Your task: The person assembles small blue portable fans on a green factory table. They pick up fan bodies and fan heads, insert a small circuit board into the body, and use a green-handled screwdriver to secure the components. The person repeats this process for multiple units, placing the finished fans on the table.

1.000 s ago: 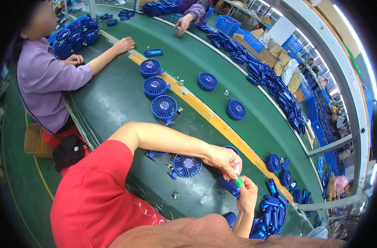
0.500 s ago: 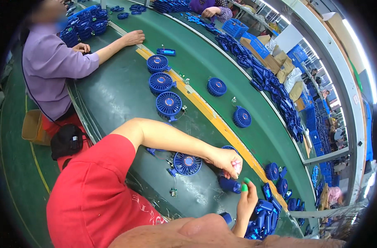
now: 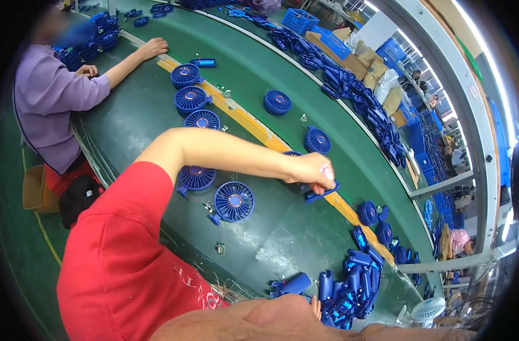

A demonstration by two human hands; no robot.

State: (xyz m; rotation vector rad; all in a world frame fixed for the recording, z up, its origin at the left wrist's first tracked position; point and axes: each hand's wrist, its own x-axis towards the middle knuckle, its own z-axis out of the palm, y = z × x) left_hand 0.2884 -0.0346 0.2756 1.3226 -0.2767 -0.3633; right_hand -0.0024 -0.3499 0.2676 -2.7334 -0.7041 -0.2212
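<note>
My left hand (image 3: 316, 170) reaches across the bench to the yellow strip, its fingers closed on a blue plastic fan part (image 3: 321, 194). Part of a blue fan head (image 3: 292, 153) shows just behind that wrist. Only some fingertips of my right hand (image 3: 315, 307) show at the lower edge, beside a pile of blue fan handles (image 3: 350, 284); what they do is hidden. A loose blue handle (image 3: 296, 283) lies close to them. Nearer my left arm rests a round blue fan (image 3: 234, 202), with a small circuit board (image 3: 220, 248) wired to it.
More fans (image 3: 190, 100) line the yellow strip (image 3: 253, 128). Beyond it, the green belt (image 3: 242, 74) carries spaced fans (image 3: 277, 102). A co-worker in purple (image 3: 60, 96) sits at the left, a hand on the bench. Blue parts (image 3: 362, 102) heap along the far side. A metal frame bar (image 3: 458, 256) crosses at right.
My left hand has moved up and away with the blue part, toward the yellow strip. My right hand has dropped from beside it to the lower edge. The whole view has shifted somewhat.
</note>
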